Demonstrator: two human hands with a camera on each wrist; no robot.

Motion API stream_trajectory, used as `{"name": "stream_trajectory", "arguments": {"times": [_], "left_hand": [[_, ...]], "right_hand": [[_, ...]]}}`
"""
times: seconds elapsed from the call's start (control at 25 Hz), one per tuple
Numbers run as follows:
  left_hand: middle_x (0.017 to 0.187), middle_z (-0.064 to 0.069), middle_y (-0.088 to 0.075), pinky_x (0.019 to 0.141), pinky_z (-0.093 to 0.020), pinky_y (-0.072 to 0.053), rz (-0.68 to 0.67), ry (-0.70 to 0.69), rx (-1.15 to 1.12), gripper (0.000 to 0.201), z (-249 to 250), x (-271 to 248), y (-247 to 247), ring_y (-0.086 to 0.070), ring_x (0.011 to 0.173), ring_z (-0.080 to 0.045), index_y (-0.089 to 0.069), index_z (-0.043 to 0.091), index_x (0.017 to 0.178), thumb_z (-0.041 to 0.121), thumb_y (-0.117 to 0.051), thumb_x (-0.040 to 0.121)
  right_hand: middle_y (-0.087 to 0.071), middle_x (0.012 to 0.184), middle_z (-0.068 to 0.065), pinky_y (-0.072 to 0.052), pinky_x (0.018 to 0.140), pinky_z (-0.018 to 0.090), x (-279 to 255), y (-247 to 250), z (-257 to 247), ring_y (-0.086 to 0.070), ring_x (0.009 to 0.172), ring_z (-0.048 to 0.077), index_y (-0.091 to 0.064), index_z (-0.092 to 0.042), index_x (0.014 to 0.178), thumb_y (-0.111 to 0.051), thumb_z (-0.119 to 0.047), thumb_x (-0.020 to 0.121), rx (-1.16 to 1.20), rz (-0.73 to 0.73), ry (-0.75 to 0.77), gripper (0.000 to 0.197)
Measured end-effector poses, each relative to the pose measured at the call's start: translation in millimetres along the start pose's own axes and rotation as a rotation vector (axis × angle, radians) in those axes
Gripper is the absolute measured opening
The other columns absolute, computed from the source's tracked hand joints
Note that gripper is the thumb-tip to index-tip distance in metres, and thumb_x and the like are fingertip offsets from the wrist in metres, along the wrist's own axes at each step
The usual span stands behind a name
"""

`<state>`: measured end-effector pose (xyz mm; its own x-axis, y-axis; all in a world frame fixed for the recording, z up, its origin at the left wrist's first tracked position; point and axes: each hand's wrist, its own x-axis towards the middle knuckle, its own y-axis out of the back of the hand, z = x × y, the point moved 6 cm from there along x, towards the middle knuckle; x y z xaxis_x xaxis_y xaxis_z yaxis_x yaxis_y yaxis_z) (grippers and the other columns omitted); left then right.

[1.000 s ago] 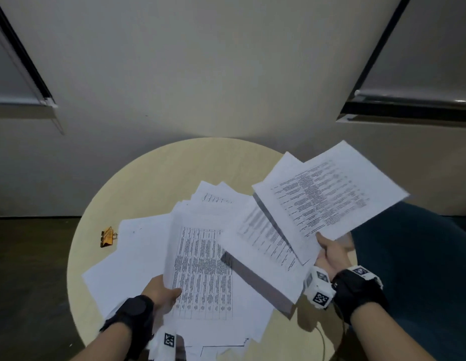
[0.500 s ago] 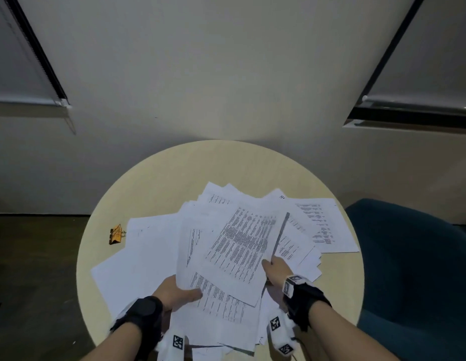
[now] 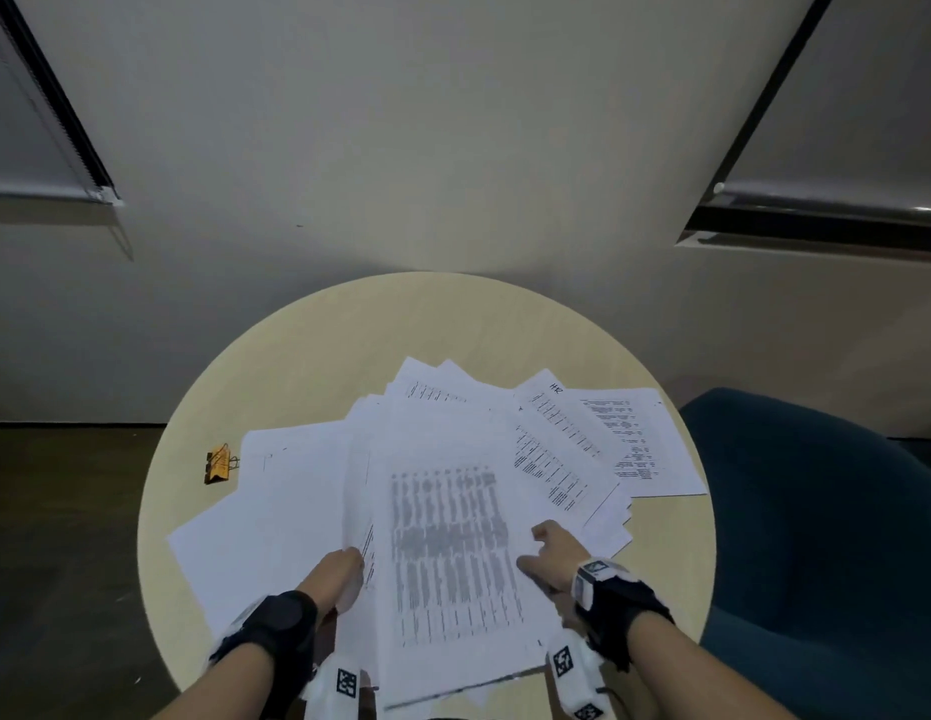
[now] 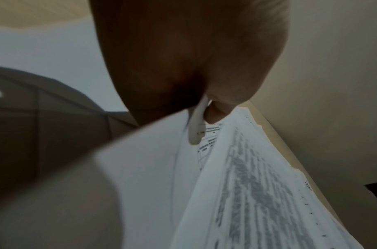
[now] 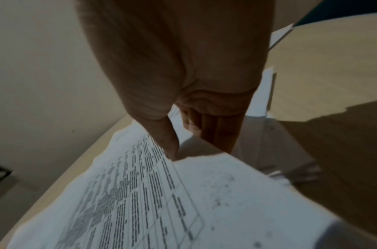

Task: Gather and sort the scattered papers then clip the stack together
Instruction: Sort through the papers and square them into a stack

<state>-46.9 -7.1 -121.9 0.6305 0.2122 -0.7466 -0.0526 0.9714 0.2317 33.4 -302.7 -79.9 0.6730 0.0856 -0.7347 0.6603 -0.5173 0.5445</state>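
Note:
A pile of white papers covers the round table [image 3: 427, 324]. On top lies a printed table sheet [image 3: 453, 553], blurred. My left hand [image 3: 356, 561] grips the left edge of the stack under it; in the left wrist view my left hand [image 4: 204, 107] pinches paper edges between thumb and fingers. At the sheet's right edge, my right hand [image 3: 536, 548] pinches it. The right wrist view shows my right hand [image 5: 183, 139] with its thumb on top and fingers curled beneath. A gold binder clip [image 3: 217, 463] lies on the table, left of the papers.
Blank sheets [image 3: 276, 501] fan out to the left of the pile. Printed sheets [image 3: 634, 439] lie to the right, near the table's edge. A dark blue chair [image 3: 816, 537] stands close on the right. A wall rises behind the table.
My right hand came down and left from the raised position. Some of the sheets it held now lie fanned at the right; the top printed sheet has turned square over the pile.

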Motion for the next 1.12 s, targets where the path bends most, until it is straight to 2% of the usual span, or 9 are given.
{"name": "stream_trajectory", "arguments": {"times": [0.12, 0.24, 0.4, 0.52, 0.6, 0.68, 0.88, 1.04, 1.12], "left_hand": [[0.072, -0.006, -0.05, 0.059, -0.026, -0.035, -0.088, -0.01, 0.018, 0.018, 4.5, -4.2, -5.1, -0.046, 0.063, -0.02, -0.05, 0.01, 0.071, 0.015, -0.055, 0.087], [0.1, -0.009, -0.067, 0.079, -0.025, -0.046, -0.142, -0.089, -0.088, 0.022, 8.0, -8.1, -7.3, -0.065, 0.095, -0.025, -0.064, 0.011, 0.099, 0.032, -0.062, 0.091], [0.049, 0.001, -0.046, 0.05, -0.021, -0.032, -0.064, -0.043, 0.1, 0.064, 3.4, -4.2, 1.6, -0.041, 0.043, -0.013, -0.058, 0.005, 0.069, 0.068, -0.061, 0.061], [0.036, 0.008, -0.042, 0.044, -0.021, -0.03, -0.007, -0.003, 0.173, 0.084, 4.2, 0.8, 3.2, -0.037, 0.034, -0.008, -0.06, -0.016, 0.087, 0.067, -0.06, 0.07], [0.062, -0.007, -0.066, 0.052, -0.023, -0.046, 0.037, 0.021, 0.208, 0.093, 1.5, 4.9, 4.7, -0.06, 0.055, -0.017, -0.042, -0.024, 0.127, 0.057, -0.06, 0.083], [0.105, -0.019, -0.066, 0.073, -0.028, -0.049, 0.126, 0.029, 0.243, 0.088, -0.5, 8.8, 8.3, -0.065, 0.088, -0.027, -0.029, -0.016, 0.14, 0.049, -0.059, 0.088], [0.078, -0.016, -0.064, 0.068, -0.03, -0.042, 0.197, 0.081, 0.202, 0.079, 2.5, 18.6, 12.9, -0.061, 0.073, -0.029, -0.064, -0.01, 0.095, 0.059, -0.026, 0.096], [0.044, 0.001, -0.049, 0.048, -0.021, -0.036, 0.182, 0.093, 0.169, 0.081, -0.7, 16.5, 11.6, -0.045, 0.043, -0.014, -0.057, -0.021, 0.111, 0.056, -0.057, 0.086], [0.033, 0.006, -0.042, 0.042, -0.02, -0.029, 0.179, 0.059, 0.239, 0.064, -1.3, 17.0, 13.2, -0.039, 0.035, -0.011, -0.061, -0.015, 0.088, 0.049, -0.063, 0.086]], "right_hand": [[-0.045, 0.135, 0.013, -0.049, 0.076, 0.032, 2.0, -31.3, -26.4, -0.061, 0.097, 0.025, -0.021, -0.025, 0.146, -0.057, -0.034, 0.086, -0.026, 0.007, 0.086, 0.071], [-0.025, 0.149, 0.013, -0.042, 0.105, 0.039, 6.4, -36.7, -47.0, -0.043, 0.129, 0.031, -0.016, -0.022, 0.152, -0.051, -0.039, 0.093, -0.006, 0.081, 0.165, 0.072], [-0.026, 0.156, -0.003, -0.028, 0.116, 0.036, 2.9, -25.5, -61.6, -0.027, 0.142, 0.016, -0.02, -0.029, 0.152, -0.048, -0.036, 0.097, 0.187, 0.103, 0.336, 0.063], [-0.024, 0.157, -0.012, -0.025, 0.118, 0.039, 7.7, -14.5, -69.7, -0.026, 0.144, 0.013, -0.01, -0.038, 0.152, -0.039, -0.05, 0.098, 0.345, 0.117, 0.442, 0.063], [-0.021, 0.159, -0.008, -0.023, 0.119, 0.039, 24.1, -2.6, -56.7, -0.025, 0.145, 0.017, -0.009, -0.034, 0.153, -0.036, -0.053, 0.097, 0.368, 0.22, 0.343, 0.065], [-0.016, 0.161, 0.0, -0.018, 0.12, 0.038, 36.2, 14.4, -32.5, -0.017, 0.148, 0.019, -0.009, -0.023, 0.154, -0.044, -0.05, 0.096, 0.206, 0.366, 0.177, 0.073], [-0.032, 0.144, 0.009, -0.04, 0.101, 0.035, 49.9, 22.9, -13.3, -0.035, 0.132, 0.029, -0.014, -0.017, 0.15, -0.072, -0.044, 0.074, -0.224, 0.221, 0.06, 0.1], [-0.061, 0.108, 0.004, -0.048, 0.076, 0.029, 58.9, 28.1, -18.6, -0.06, 0.094, 0.022, -0.055, -0.02, 0.112, -0.074, -0.033, 0.075, -0.008, 0.098, 0.174, 0.044], [-0.061, 0.083, 0.003, -0.044, 0.063, 0.026, 54.8, 43.8, -17.4, -0.059, 0.076, 0.021, -0.057, -0.018, 0.081, -0.072, -0.029, 0.078, -0.004, 0.209, 0.178, 0.019]]}}
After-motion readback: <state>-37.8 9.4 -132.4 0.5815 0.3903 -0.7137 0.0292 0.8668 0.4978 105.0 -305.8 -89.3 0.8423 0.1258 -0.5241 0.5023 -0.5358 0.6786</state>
